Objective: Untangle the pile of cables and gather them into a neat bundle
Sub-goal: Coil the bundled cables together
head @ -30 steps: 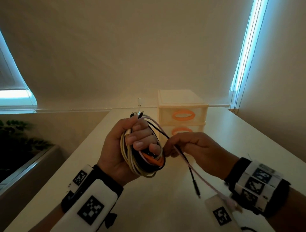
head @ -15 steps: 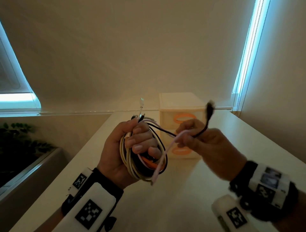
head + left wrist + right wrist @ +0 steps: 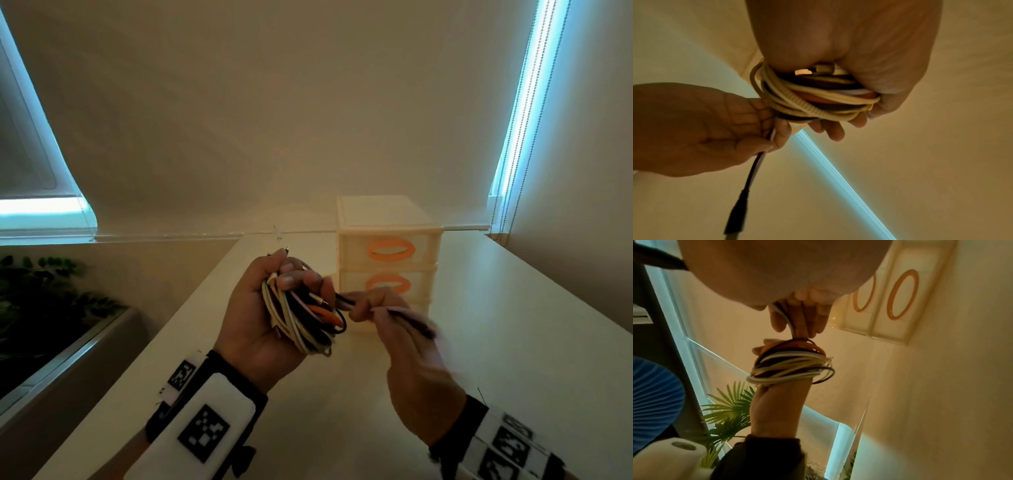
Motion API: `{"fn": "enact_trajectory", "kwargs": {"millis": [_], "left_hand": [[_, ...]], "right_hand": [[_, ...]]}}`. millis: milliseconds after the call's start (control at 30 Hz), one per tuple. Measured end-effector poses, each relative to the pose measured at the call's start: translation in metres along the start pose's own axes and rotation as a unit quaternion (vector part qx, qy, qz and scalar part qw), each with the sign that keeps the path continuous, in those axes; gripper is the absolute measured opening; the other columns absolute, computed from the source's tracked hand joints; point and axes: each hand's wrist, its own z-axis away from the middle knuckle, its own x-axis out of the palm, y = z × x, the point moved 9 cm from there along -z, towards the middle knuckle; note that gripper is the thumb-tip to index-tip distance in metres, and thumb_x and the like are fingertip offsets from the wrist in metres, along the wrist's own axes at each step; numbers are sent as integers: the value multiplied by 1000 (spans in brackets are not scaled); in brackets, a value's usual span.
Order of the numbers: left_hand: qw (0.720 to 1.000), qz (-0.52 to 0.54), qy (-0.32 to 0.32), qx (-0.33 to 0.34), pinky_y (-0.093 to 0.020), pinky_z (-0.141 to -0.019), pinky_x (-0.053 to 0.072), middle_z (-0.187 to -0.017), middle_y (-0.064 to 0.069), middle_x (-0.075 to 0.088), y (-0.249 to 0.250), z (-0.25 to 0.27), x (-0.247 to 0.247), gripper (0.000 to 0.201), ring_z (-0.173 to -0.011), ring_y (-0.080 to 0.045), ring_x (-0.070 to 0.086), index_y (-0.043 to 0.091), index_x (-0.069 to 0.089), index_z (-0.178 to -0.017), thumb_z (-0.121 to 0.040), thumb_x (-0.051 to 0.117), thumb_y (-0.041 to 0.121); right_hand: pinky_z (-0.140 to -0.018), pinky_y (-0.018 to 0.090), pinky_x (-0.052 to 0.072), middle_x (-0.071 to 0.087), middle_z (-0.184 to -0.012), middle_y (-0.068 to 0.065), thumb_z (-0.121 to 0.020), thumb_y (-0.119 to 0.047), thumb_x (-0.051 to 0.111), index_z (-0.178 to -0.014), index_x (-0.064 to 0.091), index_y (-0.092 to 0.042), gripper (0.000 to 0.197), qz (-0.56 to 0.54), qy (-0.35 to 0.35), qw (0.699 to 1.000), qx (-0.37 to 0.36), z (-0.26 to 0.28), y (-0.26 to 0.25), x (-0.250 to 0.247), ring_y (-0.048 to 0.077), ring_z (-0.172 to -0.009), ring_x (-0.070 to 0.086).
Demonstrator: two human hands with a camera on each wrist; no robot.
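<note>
A coil of cream, black, pink and orange cables is raised above the white table. My left hand grips the coil, fingers curled through its middle. Just right of the coil, my right hand pinches the two loose tails, one black and one pink. The tails run back through my right fist, and the black plug hangs below it. The right hand is motion-blurred in the head view.
A cream drawer unit with orange oval handles stands on the table behind my hands. A wall with roller blinds lies beyond. Left of the table, lower down, sits a planter with green leaves.
My right hand swung the two loose tails up past the drawers, then came back down close to the coil's right side. The free length between my hands is shorter. The left hand barely moved.
</note>
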Motion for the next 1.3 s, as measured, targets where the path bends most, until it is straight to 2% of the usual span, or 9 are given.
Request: {"fn": "enact_trajectory", "kwargs": {"millis": [100, 200, 467, 700, 767, 867, 1033, 1167, 1300], "left_hand": [[999, 3, 20, 32, -32, -94, 52, -56, 9, 51, 11, 0, -3, 33, -73, -10, 64, 17, 53, -68, -96, 59, 33], [999, 27, 23, 38, -36, -91, 56, -55, 8, 51, 14, -1, -2, 32, -76, -12, 67, 16, 51, -71, -97, 57, 33], [999, 11, -41, -34, -39, -94, 54, -58, 0, 59, 1, 8, 11, 25, -74, -18, 68, 11, 53, -78, -96, 60, 28], [997, -65, -11, -34, -27, -108, 36, -66, 7, 63, -13, 6, -4, 26, -88, -10, 64, 16, 61, -81, -97, 58, 35], [996, -91, -1, -22, -26, -108, 25, -67, 8, 60, -15, 5, -6, 22, -93, -6, 53, 19, 59, -83, -97, 59, 37], [995, -95, 12, -20, -33, -106, 38, -65, 6, 58, -19, 1, -7, 26, -90, -13, 60, 18, 53, -80, -99, 54, 37], [995, -92, 35, 1, -37, -79, 54, -65, 4, 52, -18, -3, -7, 30, -76, -15, 61, 17, 52, -73, -96, 56, 35], [991, -112, 70, 24, -34, -92, 49, -78, 0, 54, -12, -6, -15, 31, -81, -17, 59, 16, 52, -73, -95, 61, 35], [985, -162, 53, 15, -40, -80, 55, -90, -7, 69, -18, -4, -12, 28, -81, -23, 68, 11, 72, -77, -84, 65, 36]], "right_hand": [[-98, 22, 50, 64, -122, -27, -103, -42, 40, -116, 64, -53, 29, 99, -44, 992, -56, -4, -13, 5, 0, -116, 60], [-116, 33, 38, 60, -141, -8, -100, -24, 48, -122, 70, -19, 31, 152, -83, 978, -114, -9, -32, 6, 10, -138, 49], [-94, 18, 53, 74, -114, -8, -85, -23, 73, -108, 76, -17, 24, 225, -151, 946, -176, -16, -61, -12, 3, -109, 69], [-68, 35, 52, 66, -81, -5, -91, -36, 68, -87, 69, -14, 23, 337, -145, 895, -253, -9, -61, -1, 13, -74, 61], [-62, 32, 50, 65, -76, -5, -94, -32, 65, -85, 69, -15, 19, 280, -101, 927, -226, -8, -58, -3, 12, -69, 60], [-58, 34, 55, 68, -73, -7, -96, -32, 62, -87, 68, -23, 14, 193, -4, 972, -131, -5, -41, -13, 13, -68, 68], [-56, 17, 49, 63, -71, -12, -94, -33, 65, -83, 72, -19, 19, 244, 45, 961, -123, -3, -34, -11, 10, -66, 63], [-52, 26, 45, 55, -62, -9, -93, -38, 66, -69, 63, -17, 32, 272, 11, 955, -119, -2, -25, -2, 15, -57, 54], [-55, 10, 38, 46, -64, -20, -92, -32, 67, -69, 47, -29, 31, 302, -54, 945, -117, -6, -21, 6, 5, -58, 48]]}}
